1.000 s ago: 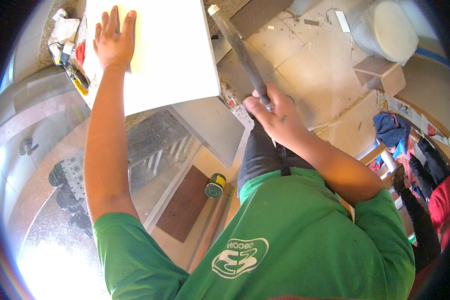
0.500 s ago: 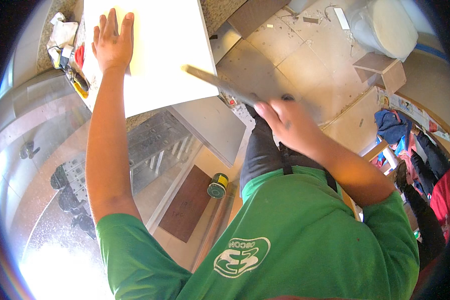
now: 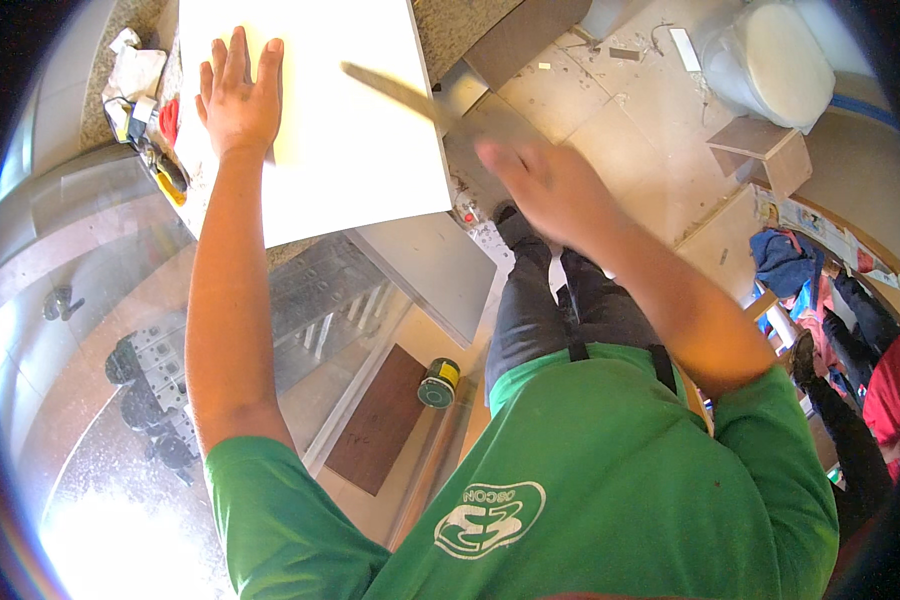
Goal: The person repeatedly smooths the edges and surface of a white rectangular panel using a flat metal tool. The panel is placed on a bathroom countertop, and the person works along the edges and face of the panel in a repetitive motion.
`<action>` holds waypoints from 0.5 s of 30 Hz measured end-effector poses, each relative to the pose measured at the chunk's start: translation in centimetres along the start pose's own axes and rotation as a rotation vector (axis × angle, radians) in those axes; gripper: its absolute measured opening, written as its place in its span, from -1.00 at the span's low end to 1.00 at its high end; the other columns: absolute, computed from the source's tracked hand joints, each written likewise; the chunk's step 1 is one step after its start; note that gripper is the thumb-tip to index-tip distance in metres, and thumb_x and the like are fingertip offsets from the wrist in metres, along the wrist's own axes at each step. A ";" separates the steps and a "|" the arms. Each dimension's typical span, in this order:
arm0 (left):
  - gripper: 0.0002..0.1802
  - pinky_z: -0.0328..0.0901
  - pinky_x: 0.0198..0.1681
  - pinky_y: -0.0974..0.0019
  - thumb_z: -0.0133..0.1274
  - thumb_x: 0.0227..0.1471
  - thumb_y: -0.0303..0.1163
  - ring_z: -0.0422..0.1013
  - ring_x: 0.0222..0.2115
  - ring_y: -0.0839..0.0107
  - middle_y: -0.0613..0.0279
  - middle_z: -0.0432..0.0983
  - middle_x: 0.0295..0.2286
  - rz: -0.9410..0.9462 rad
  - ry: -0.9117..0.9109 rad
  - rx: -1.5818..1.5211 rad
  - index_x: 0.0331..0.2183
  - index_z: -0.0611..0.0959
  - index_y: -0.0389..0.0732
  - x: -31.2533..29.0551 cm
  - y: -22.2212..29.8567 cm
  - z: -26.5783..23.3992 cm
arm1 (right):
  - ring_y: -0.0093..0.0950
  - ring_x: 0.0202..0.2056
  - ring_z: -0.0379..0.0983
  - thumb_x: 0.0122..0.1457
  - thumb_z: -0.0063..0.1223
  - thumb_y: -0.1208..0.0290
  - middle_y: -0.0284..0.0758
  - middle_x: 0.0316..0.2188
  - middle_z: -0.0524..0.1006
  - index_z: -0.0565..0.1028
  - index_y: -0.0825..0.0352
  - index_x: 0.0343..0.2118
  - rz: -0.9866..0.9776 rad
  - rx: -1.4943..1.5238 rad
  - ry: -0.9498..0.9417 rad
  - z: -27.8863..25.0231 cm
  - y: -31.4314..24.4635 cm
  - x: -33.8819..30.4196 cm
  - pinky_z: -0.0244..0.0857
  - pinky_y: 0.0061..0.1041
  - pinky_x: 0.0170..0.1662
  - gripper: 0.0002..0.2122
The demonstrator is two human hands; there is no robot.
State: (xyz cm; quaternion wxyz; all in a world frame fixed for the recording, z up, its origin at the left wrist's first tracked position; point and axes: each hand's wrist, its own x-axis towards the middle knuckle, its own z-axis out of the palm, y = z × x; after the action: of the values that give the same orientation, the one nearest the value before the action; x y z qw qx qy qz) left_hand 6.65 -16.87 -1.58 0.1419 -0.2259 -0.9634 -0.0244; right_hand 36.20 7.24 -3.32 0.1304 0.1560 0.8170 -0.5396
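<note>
A white board lies on a speckled counter. My left hand rests on the board with its fingers spread flat. My right hand is closed round one end of a long, flat file, smeared by motion. The file slants up and left across the board's right edge; whether it touches that edge I cannot tell. Its handle end is hidden in my fist.
Left of the board lie a pale cloth and a yellow-and-black tool. A green-and-yellow can stands below, near a brown panel. At the upper right are a toilet and a small wooden piece.
My right hand and the file have moved up and slightly left, so the file reaches farther over the board. My left hand keeps its place on the board; the whole view has shifted slightly.
</note>
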 end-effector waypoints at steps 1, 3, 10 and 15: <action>-0.07 -0.27 0.46 -0.13 -0.37 0.17 0.52 -0.15 0.44 0.12 0.18 0.03 0.40 0.002 -0.003 -0.006 0.38 0.25 0.22 0.0 0.0 -0.1 | -0.15 -0.50 0.47 0.40 -0.22 -0.16 -0.07 -0.58 0.51 0.56 0.41 -0.37 -0.047 -0.016 0.013 -0.2 -0.1 2.4 0.33 -0.16 -0.34 -0.39; -0.08 -0.27 0.46 -0.13 -0.38 0.17 0.52 -0.17 0.44 0.12 0.18 0.02 0.40 0.003 -0.011 -0.020 0.38 0.25 0.23 0.0 0.0 -0.2 | -0.12 -0.48 0.48 0.41 -0.22 -0.16 -0.06 -0.56 0.54 0.57 0.41 -0.32 -0.024 0.031 0.000 -0.6 0.0 3.0 0.34 -0.13 -0.32 -0.39; -0.08 -0.27 0.45 -0.16 -0.37 0.18 0.51 -0.16 0.44 0.09 0.17 0.02 0.40 0.009 -0.007 0.025 0.39 0.22 0.22 0.0 -0.1 0.1 | -0.15 -0.43 0.52 0.42 -0.24 -0.14 0.00 -0.47 0.58 0.59 0.41 -0.27 0.103 -0.113 -0.124 -1.8 0.5 -4.5 0.33 -0.18 -0.30 -0.40; -0.09 -0.27 0.45 -0.16 -0.36 0.19 0.50 -0.16 0.43 0.07 0.16 0.02 0.40 0.015 0.000 0.027 0.39 0.23 0.21 -0.1 0.0 0.0 | 0.05 -0.40 0.52 0.43 -0.29 -0.13 0.03 -0.53 0.54 0.53 0.43 -0.41 -0.195 -0.007 0.058 -2.5 -1.4 5.6 0.36 -0.04 -0.27 -0.38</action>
State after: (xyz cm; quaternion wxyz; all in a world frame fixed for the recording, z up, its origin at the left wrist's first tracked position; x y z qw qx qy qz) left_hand 6.74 -16.92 -1.61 0.1451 -0.2313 -0.9620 -0.0103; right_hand 30.45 9.64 -3.37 0.0542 0.0909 0.8335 -0.5423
